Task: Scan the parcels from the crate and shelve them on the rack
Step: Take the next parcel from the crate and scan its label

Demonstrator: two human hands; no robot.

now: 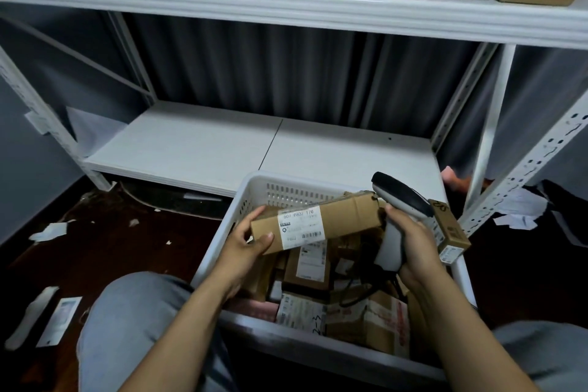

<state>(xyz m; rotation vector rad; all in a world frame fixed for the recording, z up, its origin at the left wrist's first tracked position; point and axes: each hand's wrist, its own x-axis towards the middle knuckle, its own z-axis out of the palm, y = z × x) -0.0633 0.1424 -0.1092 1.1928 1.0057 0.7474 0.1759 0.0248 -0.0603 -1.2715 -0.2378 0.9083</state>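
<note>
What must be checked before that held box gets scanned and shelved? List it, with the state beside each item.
1. Grip: left hand holds the left end of the brown box over the crate. Ok.
2. Its label faces up, barcode uncovered. Ok.
3. Tool: right hand grips the scanner. Ok.
4. Aim: the scanner head sits past the box's right end, not over the label. Not ok.
5. Room on the lower shelf: bare boards show. Ok.
6. Scan already registered: cannot tell.
</note>
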